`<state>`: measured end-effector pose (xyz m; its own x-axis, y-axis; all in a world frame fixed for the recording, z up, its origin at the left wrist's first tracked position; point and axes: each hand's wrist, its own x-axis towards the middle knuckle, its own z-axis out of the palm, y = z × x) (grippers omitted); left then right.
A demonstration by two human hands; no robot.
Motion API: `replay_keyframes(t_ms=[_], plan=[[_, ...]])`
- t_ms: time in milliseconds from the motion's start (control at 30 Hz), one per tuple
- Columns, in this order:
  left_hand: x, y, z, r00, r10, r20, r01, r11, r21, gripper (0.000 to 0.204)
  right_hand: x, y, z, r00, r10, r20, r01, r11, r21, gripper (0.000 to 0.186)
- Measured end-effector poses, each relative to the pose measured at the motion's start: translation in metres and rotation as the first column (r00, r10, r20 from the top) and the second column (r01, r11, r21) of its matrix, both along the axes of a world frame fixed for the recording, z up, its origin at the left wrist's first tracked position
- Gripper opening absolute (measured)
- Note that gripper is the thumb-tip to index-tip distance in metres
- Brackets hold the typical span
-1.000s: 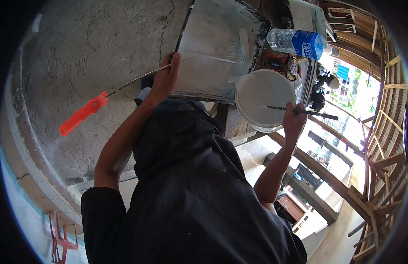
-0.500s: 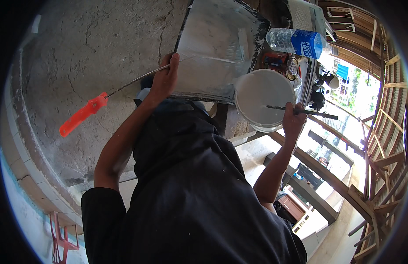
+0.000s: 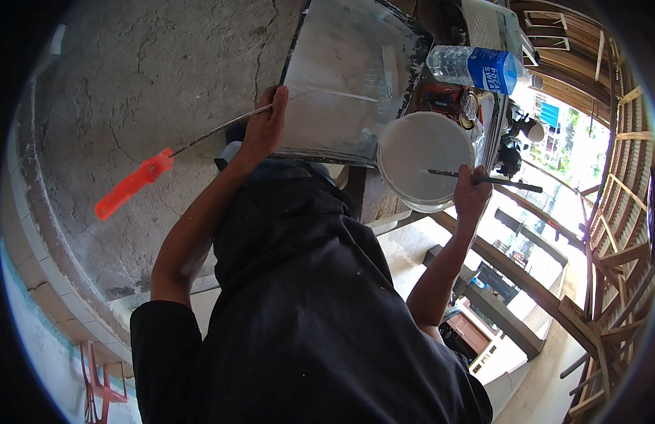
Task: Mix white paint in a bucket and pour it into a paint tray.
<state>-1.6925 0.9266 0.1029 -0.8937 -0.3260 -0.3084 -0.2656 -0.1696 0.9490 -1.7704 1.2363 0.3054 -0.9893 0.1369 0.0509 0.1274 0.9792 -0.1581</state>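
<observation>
My left hand (image 3: pixel 265 134) is closed at the near-left edge of a pale grey panel (image 3: pixel 334 63) with a dark, worn frame. In it is a thin metal rod with a bright orange handle (image 3: pixel 135 185), which sticks out to the left over the concrete. How far the rod runs on the panel side I cannot tell. My right hand (image 3: pixel 471 192) grips a slim dark stick (image 3: pixel 509 184) at the rim of a white bucket (image 3: pixel 412 203). Its thin tip reaches over the whitish inside of the bucket. What the tip is made for does not show.
A clear plastic bottle (image 3: pixel 451 65) with a blue label lies beyond the bucket, beside small cluttered items (image 3: pixel 444 99). Cracked concrete floor (image 3: pixel 165 71) spreads to the left. A red plastic chair (image 3: pixel 101 385) stands at lower left. Wooden beams (image 3: pixel 532 283) run along the right.
</observation>
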Motion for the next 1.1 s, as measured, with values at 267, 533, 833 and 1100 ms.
replay_keyframes(t_ms=[267,533,833,1100], plan=[[0.0001,0.0019,-0.0019,0.999,0.028,-0.018,-0.028,1.0,-0.004,0.052,-0.0004,0.0007,-0.001,1.0,-0.015,0.001,0.015,1.0,0.024,0.033],[0.0004,0.0028,-0.0024,1.0,0.031,-0.006,-0.031,0.999,0.007,0.051,0.0003,0.0027,0.0008,1.0,-0.001,0.006,0.001,1.0,0.027,0.033],[0.0002,0.0035,-0.0062,0.999,0.037,-0.01,-0.037,0.999,-0.015,0.053,0.0003,0.0021,0.0001,1.0,-0.002,-0.002,0.002,1.0,0.002,0.032],[0.0003,0.0022,-0.006,0.999,0.03,-0.014,-0.03,0.999,0.013,0.053,-0.0006,-0.0016,0.0018,1.0,-0.015,0.009,0.016,1.0,-0.021,0.034]])
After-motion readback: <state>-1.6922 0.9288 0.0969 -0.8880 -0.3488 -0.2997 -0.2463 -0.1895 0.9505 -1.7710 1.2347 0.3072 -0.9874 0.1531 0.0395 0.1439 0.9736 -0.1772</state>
